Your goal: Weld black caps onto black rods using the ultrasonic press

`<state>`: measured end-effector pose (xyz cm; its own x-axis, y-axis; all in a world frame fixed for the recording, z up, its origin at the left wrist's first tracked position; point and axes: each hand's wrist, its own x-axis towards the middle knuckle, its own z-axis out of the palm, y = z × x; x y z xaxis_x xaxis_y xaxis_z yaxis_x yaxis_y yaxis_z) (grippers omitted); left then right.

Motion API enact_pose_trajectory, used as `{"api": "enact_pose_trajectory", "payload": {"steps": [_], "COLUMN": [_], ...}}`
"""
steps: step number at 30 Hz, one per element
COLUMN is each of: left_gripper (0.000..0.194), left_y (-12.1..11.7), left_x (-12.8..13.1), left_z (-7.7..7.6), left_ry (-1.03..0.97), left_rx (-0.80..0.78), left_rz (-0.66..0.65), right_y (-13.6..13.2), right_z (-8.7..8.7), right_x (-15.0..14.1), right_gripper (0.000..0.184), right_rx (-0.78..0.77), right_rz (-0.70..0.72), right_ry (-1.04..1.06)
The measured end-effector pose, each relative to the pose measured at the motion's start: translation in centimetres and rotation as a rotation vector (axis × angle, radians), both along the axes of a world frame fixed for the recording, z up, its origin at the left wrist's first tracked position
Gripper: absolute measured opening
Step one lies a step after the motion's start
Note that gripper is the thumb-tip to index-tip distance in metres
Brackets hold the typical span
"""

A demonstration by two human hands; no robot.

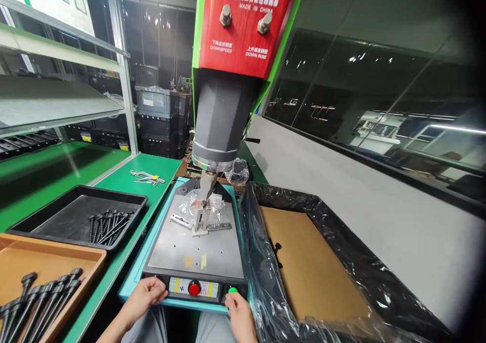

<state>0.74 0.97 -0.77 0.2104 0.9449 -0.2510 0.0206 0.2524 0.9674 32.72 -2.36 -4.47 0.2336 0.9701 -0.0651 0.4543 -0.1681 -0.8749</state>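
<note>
The green button is set at the right end of the machine's black front panel, just beyond the thumb of the right hand, by which it is partly covered at its near edge. Whether it is pressed cannot be told. The fingers of that hand are curled, and nothing is seen to be gripped in it.

The left hand is placed at the other end of the panel, with its fingers bent and thumb and forefinger brought close together; what lies under the fingertips is hidden, so whether anything is gripped cannot be told. Between the two hands, nearer the middle of the panel, the red button is left untouched.

Beyond the hands, a small metal holder is mounted on the grey plate, directly under the tip of the machine. Black rods are laid in the brown tray, left of the left hand. To the right, brown cardboard is surrounded by black plastic.
</note>
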Motion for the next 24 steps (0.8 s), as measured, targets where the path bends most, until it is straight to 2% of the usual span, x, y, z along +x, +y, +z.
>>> {"api": "enact_pose_trajectory", "payload": {"steps": [6,9,12,18,24], "left_gripper": [0.025,0.025,0.027,0.028,0.032], "left_y": [0.9,1.0,0.3,-1.9,-2.5], "left_x": [0.0,0.1,0.1,-0.3,0.1], "left_z": [-0.3,0.1,0.4,1.0,0.2], "left_ry": [0.117,0.139,0.134,0.153,0.101], "left_rx": [-0.158,-0.164,-0.134,-0.107,-0.083], "left_rz": [0.052,0.061,0.070,-0.018,-0.016], "right_y": [0.6,0.6,0.2,-1.6,-2.3], "right_z": [-0.6,-0.2,0.3,0.4,2.0], "right_x": [-0.4,-0.9,-1.0,-1.0,-2.6], "right_gripper": [0.034,0.032,0.033,0.037,0.035], "right_rx": [-0.006,0.026,-0.004,-0.178,-0.252], "right_rz": [-0.011,-0.065,-0.069,0.032,0.138], "right_ry": [-0.112,-0.141,-0.066,0.141,0.283]}}
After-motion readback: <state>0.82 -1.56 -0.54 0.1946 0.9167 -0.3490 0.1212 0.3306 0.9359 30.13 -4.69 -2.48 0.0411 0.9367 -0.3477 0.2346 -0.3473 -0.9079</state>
